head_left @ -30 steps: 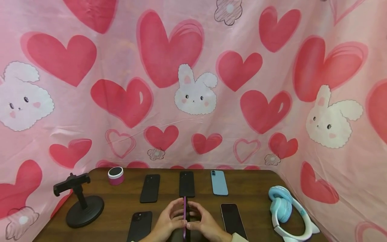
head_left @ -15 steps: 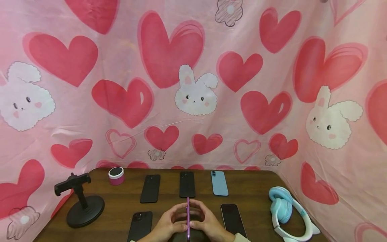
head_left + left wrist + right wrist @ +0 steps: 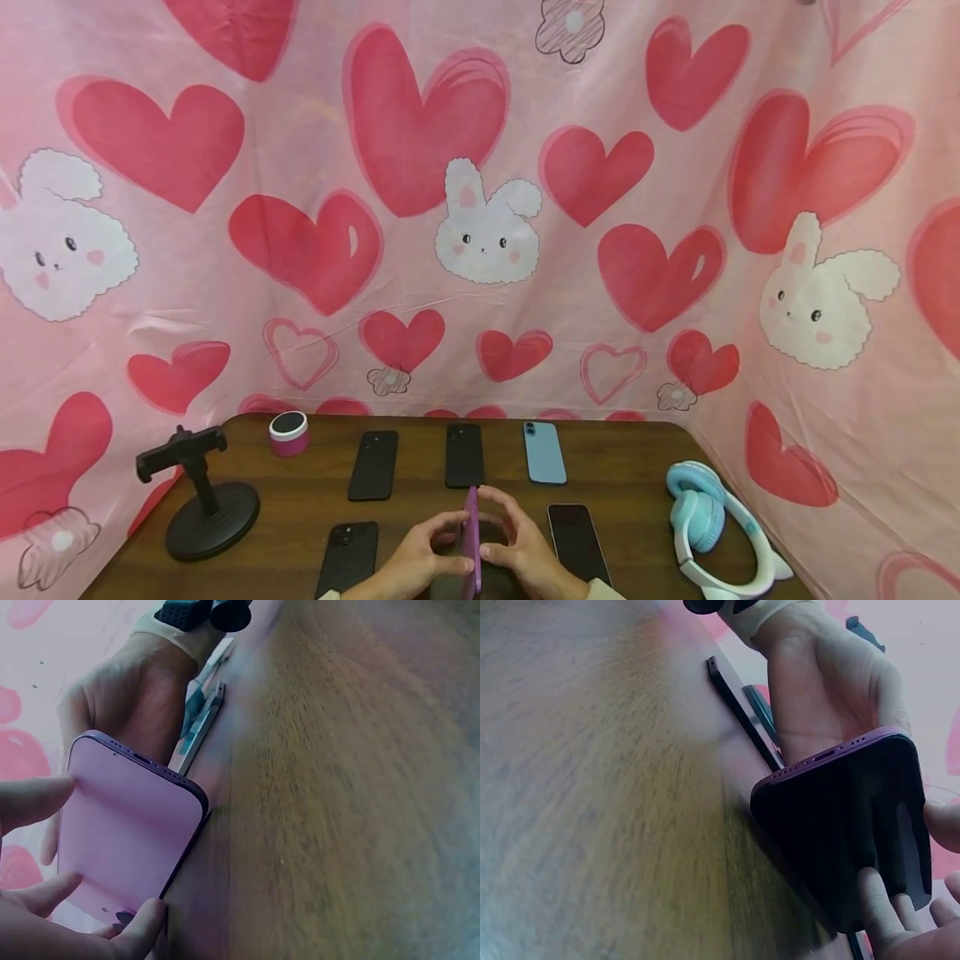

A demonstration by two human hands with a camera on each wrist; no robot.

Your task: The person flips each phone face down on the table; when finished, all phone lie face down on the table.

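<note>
A purple phone (image 3: 472, 537) stands on its long edge between my two hands, just above or touching the table; which, I cannot tell. My left hand (image 3: 414, 562) holds it from the left, with thumb and fingertips on its plain pink-purple back (image 3: 127, 817) in the left wrist view. From the other side my right hand (image 3: 528, 557) holds it, fingertips on the dark screen (image 3: 832, 825) in the right wrist view. The charging port end faces both wrist cameras. A black phone (image 3: 348, 554) lies left of my hands, and a dark-screened phone (image 3: 577, 542) lies to their right.
Along the back of the wooden table (image 3: 637, 467) lie two black phones, one left (image 3: 372, 467) and one central black phone (image 3: 464, 456), plus a blue phone (image 3: 545, 454). A black phone stand (image 3: 210, 521) and pink-white round speaker-like object (image 3: 288, 435) are left; blue-white headphones (image 3: 705, 521) are right.
The purple phone has shifted slightly right with both hands and turned, so its back now shows on the left instead of its dark screen on the right. The other items stay put.
</note>
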